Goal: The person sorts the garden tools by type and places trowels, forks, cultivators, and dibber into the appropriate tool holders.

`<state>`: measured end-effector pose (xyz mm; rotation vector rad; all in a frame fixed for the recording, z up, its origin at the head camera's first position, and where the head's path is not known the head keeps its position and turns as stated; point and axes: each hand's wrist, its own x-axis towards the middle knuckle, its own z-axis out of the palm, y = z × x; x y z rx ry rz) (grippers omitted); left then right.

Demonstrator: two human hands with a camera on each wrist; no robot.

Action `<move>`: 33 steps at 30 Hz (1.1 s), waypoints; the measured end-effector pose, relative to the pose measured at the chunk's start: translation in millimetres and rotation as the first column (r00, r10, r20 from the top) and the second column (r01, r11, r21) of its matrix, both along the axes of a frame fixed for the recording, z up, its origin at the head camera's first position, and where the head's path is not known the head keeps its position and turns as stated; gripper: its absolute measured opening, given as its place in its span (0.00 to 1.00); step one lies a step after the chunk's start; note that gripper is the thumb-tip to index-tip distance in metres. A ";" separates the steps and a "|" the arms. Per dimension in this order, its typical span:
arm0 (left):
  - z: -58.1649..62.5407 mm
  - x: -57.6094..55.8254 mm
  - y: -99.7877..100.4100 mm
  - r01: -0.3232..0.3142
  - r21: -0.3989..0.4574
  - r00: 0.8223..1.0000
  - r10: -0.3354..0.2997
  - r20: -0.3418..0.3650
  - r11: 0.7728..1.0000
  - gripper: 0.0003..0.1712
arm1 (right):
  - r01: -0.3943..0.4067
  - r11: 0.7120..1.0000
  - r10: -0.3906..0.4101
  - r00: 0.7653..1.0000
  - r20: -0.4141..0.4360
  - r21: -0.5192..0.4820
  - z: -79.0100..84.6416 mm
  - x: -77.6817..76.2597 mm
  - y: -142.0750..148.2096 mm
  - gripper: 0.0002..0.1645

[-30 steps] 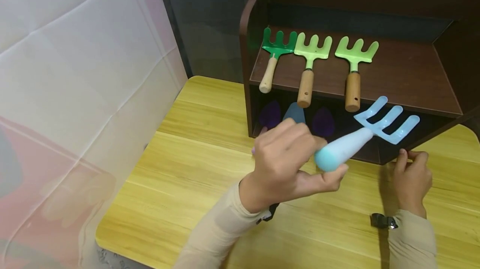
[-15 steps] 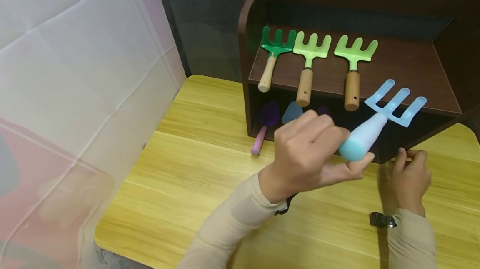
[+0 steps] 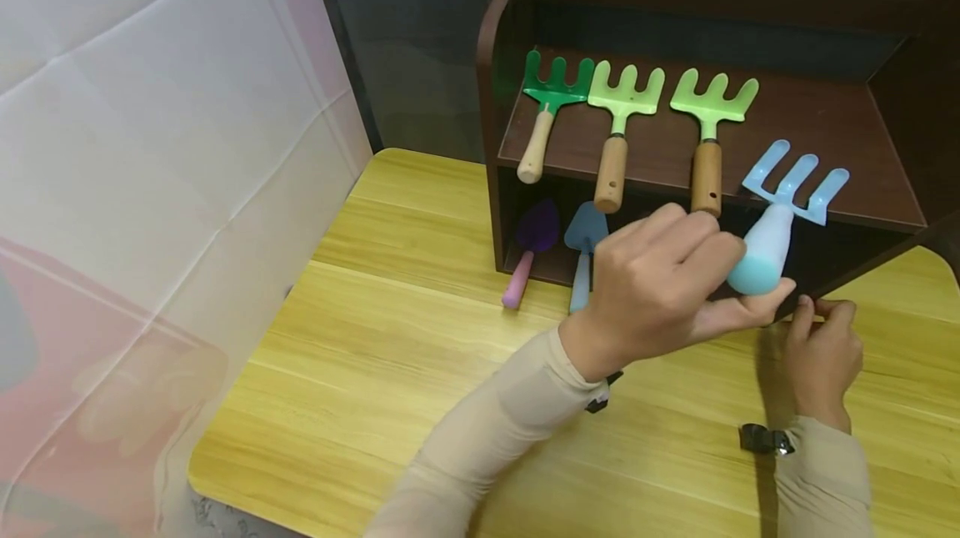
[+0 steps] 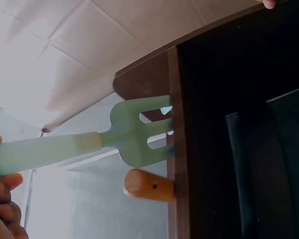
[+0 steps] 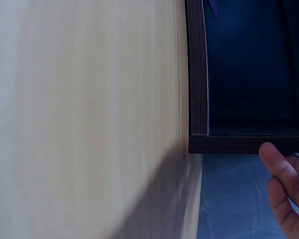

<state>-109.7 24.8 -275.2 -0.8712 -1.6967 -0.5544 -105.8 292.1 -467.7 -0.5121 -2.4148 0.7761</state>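
My left hand holds a light blue garden hand fork by the turquoise end of its handle, with the thumb beneath. Its three tines point away, over the front edge of the upper board of a dark brown shelf unit. In the left wrist view, the hand fork appears beside the board's edge and a wooden handle. My right hand is at the unit's lower right front corner. In the right wrist view, the thumb of my right hand touches the side panel.
On the upper board lie a dark green hand fork and two light green hand forks, their wooden handles reaching past the edge. A purple trowel and a blue trowel lie below. The unit stands on a yellow wooden table.
My left hand has carried the blue hand fork right and away, toward the upper board, turning its tines more forward. The blue trowel's handle has come into view. My right hand stays put.
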 end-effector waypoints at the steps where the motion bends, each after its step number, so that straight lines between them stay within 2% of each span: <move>1: -0.5 -0.9 2.2 0.000 -0.001 1.000 0.000 0.003 1.000 0.19 | 0.002 1.000 -0.002 1.000 -0.002 -0.001 0.3 -0.1 -0.1 0.25; 11: -2.8 -5.6 16.7 -0.069 -0.051 0.997 0.070 0.022 0.996 0.21 | 0.000 1.000 0.001 1.000 0.001 -0.013 3.1 -0.1 -0.5 0.24; 20: -2.8 -6.9 25.4 -0.140 -0.103 0.988 0.146 0.051 0.985 0.22 | 0.002 1.000 -0.002 1.000 0.016 -0.011 2.2 -0.8 0.9 0.22; 33: -7.6 -14.4 47.8 -0.181 -0.205 0.973 0.205 0.103 0.962 0.24 | -0.012 1.000 0.012 1.000 -0.022 0.001 1.0 0.5 -0.4 0.22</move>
